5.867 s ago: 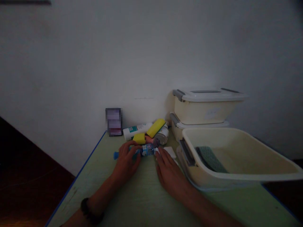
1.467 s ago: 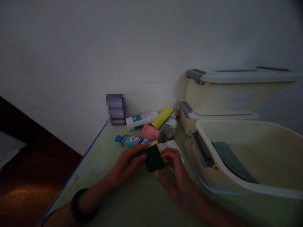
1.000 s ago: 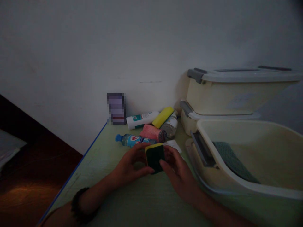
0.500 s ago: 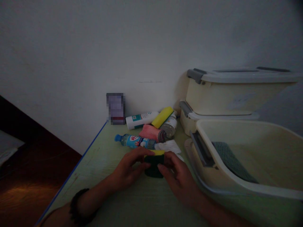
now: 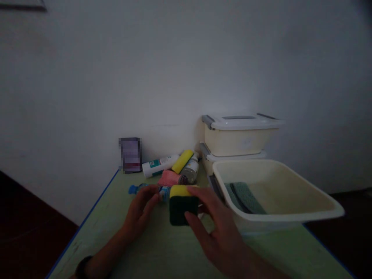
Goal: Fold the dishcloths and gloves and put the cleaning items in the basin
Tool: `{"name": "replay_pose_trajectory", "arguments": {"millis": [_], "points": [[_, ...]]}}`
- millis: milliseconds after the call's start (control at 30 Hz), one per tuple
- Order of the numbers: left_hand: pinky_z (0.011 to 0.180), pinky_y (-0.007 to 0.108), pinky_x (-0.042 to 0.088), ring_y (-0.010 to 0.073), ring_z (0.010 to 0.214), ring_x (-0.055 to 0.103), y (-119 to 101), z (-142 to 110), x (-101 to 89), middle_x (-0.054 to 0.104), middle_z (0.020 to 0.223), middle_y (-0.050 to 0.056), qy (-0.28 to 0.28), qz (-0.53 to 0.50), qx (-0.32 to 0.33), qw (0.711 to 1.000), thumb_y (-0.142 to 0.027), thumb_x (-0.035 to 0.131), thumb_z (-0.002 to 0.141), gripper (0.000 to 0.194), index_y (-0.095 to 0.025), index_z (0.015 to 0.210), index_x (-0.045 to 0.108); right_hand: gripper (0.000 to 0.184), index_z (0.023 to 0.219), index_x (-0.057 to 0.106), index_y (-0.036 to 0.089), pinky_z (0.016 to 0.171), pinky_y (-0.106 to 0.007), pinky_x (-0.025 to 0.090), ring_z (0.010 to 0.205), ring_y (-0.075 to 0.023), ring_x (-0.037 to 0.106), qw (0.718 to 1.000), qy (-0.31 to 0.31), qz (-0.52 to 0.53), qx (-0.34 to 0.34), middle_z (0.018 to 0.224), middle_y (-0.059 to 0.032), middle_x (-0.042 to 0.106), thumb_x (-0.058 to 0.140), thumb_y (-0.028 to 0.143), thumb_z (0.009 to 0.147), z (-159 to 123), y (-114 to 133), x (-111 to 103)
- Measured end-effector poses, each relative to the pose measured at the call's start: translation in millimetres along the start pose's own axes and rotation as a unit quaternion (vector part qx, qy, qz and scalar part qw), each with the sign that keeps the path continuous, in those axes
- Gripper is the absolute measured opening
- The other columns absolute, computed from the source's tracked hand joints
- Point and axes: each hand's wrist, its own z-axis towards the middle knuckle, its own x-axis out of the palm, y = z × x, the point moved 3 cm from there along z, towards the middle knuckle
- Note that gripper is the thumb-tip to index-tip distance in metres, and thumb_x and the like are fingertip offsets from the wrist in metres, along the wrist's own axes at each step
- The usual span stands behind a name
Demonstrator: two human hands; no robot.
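Note:
A yellow sponge with a dark green scouring side (image 5: 183, 209) is held up over the table by my right hand (image 5: 221, 228), thumb on the green face and fingers behind it. My left hand (image 5: 142, 209) is off the sponge, to its left, with thumb and fingers apart and nothing between them. Just behind the left fingers lies a clear bottle with a blue cap (image 5: 133, 189), partly hidden by that hand and the sponge. Farther back, a pink rolled cloth (image 5: 169, 178) and a second yellow sponge (image 5: 183, 161) rest against other bottles.
An open cream bin (image 5: 290, 182) with a folded grey-green cloth (image 5: 247, 197) inside stands on the right. Behind it are stacked lidded boxes (image 5: 235, 140). A white bottle (image 5: 157, 166), a clear jar-like bottle (image 5: 192, 169) and a blurred dark package (image 5: 130, 155) sit near the wall.
My left hand has let go of the sponge and moved left. The sponge stays in my right hand, turned so more yellow shows. The view has tilted up and shifted right.

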Motion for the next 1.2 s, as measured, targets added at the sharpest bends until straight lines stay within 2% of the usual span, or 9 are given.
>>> {"name": "replay_pose_trajectory", "arguments": {"millis": [133, 267, 367, 500, 600, 700, 833, 1033, 1200], "points": [[0.071, 0.032, 0.051, 0.0179, 0.078, 0.060, -7, 3, 8.7, 0.060, 0.085, 0.005, 0.013, 0.032, -0.002, 0.999, -0.027, 0.052, 0.083, 0.013, -0.019, 0.094, 0.053, 0.043, 0.123, 0.040, 0.035, 0.075, -0.032, 0.054, 0.087, -0.0155, 0.060, 0.999, -0.035, -0.008, 0.025, 0.109, -0.0019, 0.056, 0.055, 0.023, 0.085, 10, 32, -47], [0.076, 0.035, 0.050, 0.0191, 0.085, 0.058, -31, 16, 41.5, 0.057, 0.093, 0.006, 0.048, 0.018, -0.012, 0.999, -0.028, 0.048, 0.084, 0.018, -0.019, 0.100, 0.051, 0.041, 0.121, 0.044, 0.034, 0.074, -0.032, 0.054, 0.089, -0.0175, 0.062, 0.997, -0.044, -0.041, 0.044, 0.103, -0.0019, 0.059, 0.058, 0.027, 0.083, 19, 38, -92], [0.082, 0.037, 0.048, 0.0207, 0.096, 0.054, -53, 35, 72.4, 0.052, 0.104, 0.009, 0.087, 0.001, -0.055, 0.995, -0.035, 0.047, 0.084, 0.033, -0.017, 0.112, 0.046, 0.040, 0.119, 0.045, 0.031, 0.071, -0.032, 0.055, 0.090, -0.0186, 0.062, 0.995, -0.048, -0.014, 0.086, 0.102, -0.0024, 0.059, 0.059, 0.029, 0.082, 27, 25, -121], [0.063, 0.028, 0.050, 0.0256, 0.104, 0.052, -66, 60, 112.3, 0.045, 0.121, 0.013, 0.135, -0.049, -0.197, 0.970, -0.053, 0.042, 0.082, 0.054, -0.019, 0.125, 0.041, 0.036, 0.113, 0.047, 0.024, 0.073, -0.033, 0.053, 0.084, -0.0175, 0.063, 0.989, -0.015, -0.018, 0.143, 0.098, -0.0035, 0.062, 0.060, 0.031, 0.080, 34, -4, -149], [0.063, 0.028, 0.050, 0.0269, 0.103, 0.054, -68, 72, 135.7, 0.040, 0.130, 0.018, 0.139, -0.062, -0.214, 0.965, -0.053, 0.056, 0.073, 0.069, -0.018, 0.129, 0.035, 0.030, 0.107, 0.050, 0.020, 0.072, -0.033, 0.051, 0.079, -0.0172, 0.063, 0.984, 0.019, -0.034, 0.176, 0.085, -0.0028, 0.063, 0.057, 0.034, 0.082, 32, -22, -157], [0.064, 0.030, 0.051, 0.0248, 0.091, 0.061, -69, 74, 149.7, 0.056, 0.114, 0.017, 0.166, -0.090, -0.224, 0.956, -0.043, 0.062, 0.070, 0.065, -0.012, 0.124, 0.040, 0.030, 0.107, 0.049, 0.018, 0.068, -0.033, 0.051, 0.076, -0.0171, 0.063, 0.981, 0.031, -0.035, 0.188, 0.082, -0.0037, 0.063, 0.053, 0.035, 0.083, 27, -29, -157], [0.079, 0.030, 0.048, 0.0225, 0.095, 0.060, -77, 67, 142.8, 0.062, 0.106, 0.011, 0.144, -0.095, -0.206, 0.963, -0.027, 0.058, 0.070, 0.043, -0.012, 0.109, 0.052, 0.032, 0.109, 0.047, 0.021, 0.065, -0.030, 0.050, 0.075, -0.0155, 0.063, 0.981, 0.049, -0.049, 0.183, 0.084, -0.0030, 0.063, 0.055, 0.036, 0.082, 27, -27, -157], [0.086, 0.040, 0.044, 0.0267, 0.099, 0.056, -86, 44, 110.3, 0.060, 0.105, 0.007, 0.037, -0.056, -0.148, 0.987, -0.029, 0.059, 0.066, 0.048, -0.018, 0.111, 0.052, 0.030, 0.107, 0.043, 0.019, 0.061, -0.028, 0.050, 0.071, -0.0145, 0.063, 0.969, 0.111, -0.107, 0.194, 0.086, -0.0043, 0.065, 0.053, 0.036, 0.083, 37, -27, -168], [0.084, 0.042, 0.045, 0.0266, 0.098, 0.056, -77, 35, 101.5, 0.059, 0.106, 0.007, 0.026, -0.068, -0.136, 0.988, -0.032, 0.057, 0.069, 0.046, -0.018, 0.112, 0.049, 0.028, 0.104, 0.049, 0.017, 0.061, -0.027, 0.049, 0.071, -0.0161, 0.065, 0.932, 0.186, -0.227, 0.214, 0.088, -0.0063, 0.069, 0.056, 0.030, 0.081, 42, -27, -167]]}}
